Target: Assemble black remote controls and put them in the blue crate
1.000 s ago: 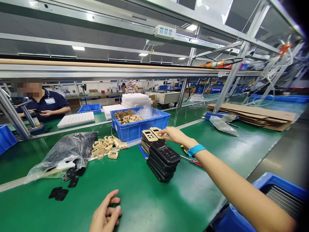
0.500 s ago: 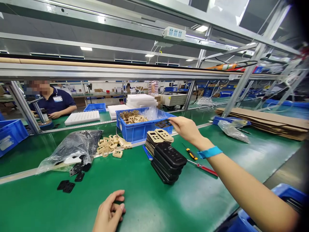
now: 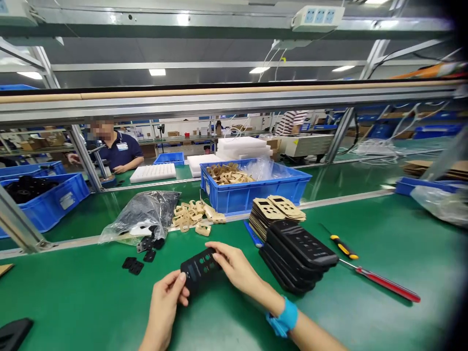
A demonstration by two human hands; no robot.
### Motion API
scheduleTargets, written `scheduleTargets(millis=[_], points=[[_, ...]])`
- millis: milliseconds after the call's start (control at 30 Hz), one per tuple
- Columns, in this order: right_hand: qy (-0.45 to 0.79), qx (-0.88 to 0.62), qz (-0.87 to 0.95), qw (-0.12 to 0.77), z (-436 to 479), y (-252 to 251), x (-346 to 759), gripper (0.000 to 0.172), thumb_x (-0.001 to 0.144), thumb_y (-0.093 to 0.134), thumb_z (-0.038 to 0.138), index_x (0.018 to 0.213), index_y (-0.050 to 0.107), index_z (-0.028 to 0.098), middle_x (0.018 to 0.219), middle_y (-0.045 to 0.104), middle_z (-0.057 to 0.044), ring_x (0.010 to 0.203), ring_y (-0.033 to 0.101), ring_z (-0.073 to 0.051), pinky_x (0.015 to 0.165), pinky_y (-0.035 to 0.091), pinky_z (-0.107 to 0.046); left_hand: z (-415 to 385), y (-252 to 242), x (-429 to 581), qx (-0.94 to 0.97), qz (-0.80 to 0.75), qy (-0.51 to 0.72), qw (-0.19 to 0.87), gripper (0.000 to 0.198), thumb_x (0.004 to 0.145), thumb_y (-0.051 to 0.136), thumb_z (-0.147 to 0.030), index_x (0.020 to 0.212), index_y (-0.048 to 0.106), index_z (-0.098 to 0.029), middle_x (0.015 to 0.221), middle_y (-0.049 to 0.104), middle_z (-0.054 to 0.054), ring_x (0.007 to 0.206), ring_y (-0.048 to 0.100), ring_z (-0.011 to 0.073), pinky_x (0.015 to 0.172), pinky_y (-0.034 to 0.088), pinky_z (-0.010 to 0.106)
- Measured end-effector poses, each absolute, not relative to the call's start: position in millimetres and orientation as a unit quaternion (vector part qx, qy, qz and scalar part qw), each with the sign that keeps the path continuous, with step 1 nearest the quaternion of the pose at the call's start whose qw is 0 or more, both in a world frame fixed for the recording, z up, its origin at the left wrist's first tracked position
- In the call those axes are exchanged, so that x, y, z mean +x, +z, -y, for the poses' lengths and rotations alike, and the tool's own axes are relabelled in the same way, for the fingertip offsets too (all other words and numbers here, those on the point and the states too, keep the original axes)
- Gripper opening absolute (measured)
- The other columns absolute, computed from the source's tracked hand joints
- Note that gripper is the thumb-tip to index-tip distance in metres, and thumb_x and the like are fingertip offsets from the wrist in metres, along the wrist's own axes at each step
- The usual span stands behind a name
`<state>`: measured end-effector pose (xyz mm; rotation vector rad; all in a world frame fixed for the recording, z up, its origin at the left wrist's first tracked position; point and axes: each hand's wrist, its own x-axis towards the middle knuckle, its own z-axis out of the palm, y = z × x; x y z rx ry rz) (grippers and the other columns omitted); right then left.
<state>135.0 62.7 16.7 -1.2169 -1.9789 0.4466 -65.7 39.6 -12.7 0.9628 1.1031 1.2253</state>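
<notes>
Between my two hands is a thin black faceplate [image 3: 199, 269] with several cut-outs, held tilted above the green bench. My left hand [image 3: 165, 298] pinches its left end between thumb and fingers. At its right end, my right hand [image 3: 234, 267] grips the edge; a blue band circles that wrist. Just right of it stands a stack of black housings [image 3: 298, 256] with holes in their tops. Behind these rises a stack of tan cut-out sheets [image 3: 270, 210]. Small black plates [image 3: 134, 265] lie left of my hands.
A blue bin [image 3: 256, 192] of tan parts and clear film stands at the back, loose tan pieces [image 3: 193, 214] and a plastic bag [image 3: 142, 214] beside it. Two screwdrivers, yellow-black [image 3: 343, 246] and red [image 3: 387, 283], lie right. A co-worker [image 3: 120, 151] sits across the bench.
My right hand has come back from the blue bin's edge to my left hand. Both hands now hold the black faceplate. The view has turned, shifting the bench items rightward.
</notes>
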Motion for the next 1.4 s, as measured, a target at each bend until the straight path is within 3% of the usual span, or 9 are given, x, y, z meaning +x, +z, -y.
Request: scheduleTargets(millis=[200,367,533,800,900,1033,1200,1333,1400], points=[[0.202,-0.393,0.859,0.26,-54,6,131,0.087,0.061,0.077,0.059,0.134,0.051,0.02,0.121,0.057,-0.015,0.108,0.055,-0.034,0.088,0.049,-0.046,-38,-16,-66,0.368,-0.459,0.457,0.667,0.039,0.057,0.084,-0.043,0.067,0.059,-0.015,0.048,0.061,-0.001,0.039,0.049,0.0045,0.041,0.038,0.013],[0.331,-0.308,0.842,0.293,-41,6,127,0.07,0.074,0.072,0.051,0.134,0.049,0.021,0.119,0.058,-0.011,0.105,0.057,-0.024,0.091,0.047,-0.033,-30,-14,-65,0.316,-0.345,0.399,0.789,0.035,0.059,0.087,-0.032,0.064,0.056,-0.014,0.05,0.056,-0.004,0.042,0.049,0.0032,0.045,0.041,0.012],[0.347,-0.287,0.814,0.368,-40,-4,125,0.071,0.074,0.073,0.047,0.135,0.048,0.021,0.129,0.053,-0.013,0.119,0.049,-0.025,0.102,0.04,-0.037,-28,-9,-60,0.319,-0.287,0.425,0.797,0.031,0.066,0.083,-0.032,0.068,0.057,-0.015,0.053,0.054,-0.004,0.044,0.047,0.003,0.044,0.038,0.012],[0.353,-0.315,0.737,0.483,-37,-15,115,0.067,0.071,0.07,0.057,0.128,0.055,0.026,0.117,0.059,-0.011,0.094,0.06,-0.024,0.077,0.054,-0.034,-29,-6,-48,0.341,-0.279,0.461,0.77,0.032,0.072,0.076,-0.038,0.071,0.053,-0.016,0.067,0.056,0.0,0.053,0.051,0.0066,0.043,0.038,0.015],[0.317,-0.299,0.709,0.555,-37,-11,120,0.067,0.069,0.068,0.061,0.128,0.055,0.03,0.117,0.06,-0.01,0.091,0.062,-0.025,0.073,0.055,-0.032,-33,-12,-46,0.32,-0.304,0.495,0.748,0.036,0.07,0.078,-0.037,0.068,0.048,-0.017,0.058,0.049,-0.005,0.047,0.04,0.0037,0.039,0.031,0.012],[0.36,-0.299,0.594,0.654,-38,-8,133,0.069,0.073,0.056,0.069,0.13,0.05,0.03,0.122,0.06,-0.011,0.109,0.059,-0.03,0.088,0.052,-0.038,-36,-12,-46,0.313,-0.332,0.511,0.728,0.04,0.066,0.081,-0.037,0.069,0.045,-0.019,0.051,0.041,-0.009,0.042,0.027,0.0023,0.036,0.022,0.011],[0.34,-0.344,0.527,0.699,-32,9,150,0.074,0.077,0.045,0.074,0.133,0.043,0.026,0.128,0.054,-0.018,0.117,0.053,-0.037,0.094,0.048,-0.051,-38,-8,-59,0.328,-0.376,0.537,0.68,0.042,0.065,0.081,-0.042,0.069,0.046,-0.019,0.051,0.043,-0.009,0.044,0.036,0.0036,0.042,0.037,0.013],[0.268,-0.337,0.443,0.786,-20,31,166,0.068,0.076,0.035,0.079,0.129,0.043,0.037,0.137,0.045,-0.011,0.126,0.043,-0.037,0.101,0.043,-0.053,-51,-9,-81,0.343,-0.445,0.579,0.591,0.045,0.059,0.083,-0.045,0.068,0.047,-0.019,0.052,0.051,-0.008,0.048,0.049,0.0045,0.052,0.048,0.016],[0.253,-0.365,0.495,0.747,-14,30,169,0.069,0.077,0.03,0.08,0.132,0.037,0.039,0.14,0.041,-0.008,0.128,0.041,-0.037,0.102,0.042,-0.053,-67,-3,-85,0.368,-0.45,0.591,0.559,0.041,0.062,0.081,-0.043,0.074,0.05,-0.019,0.058,0.058,-0.006,0.055,0.057,0.0071,0.061,0.053,0.02]])
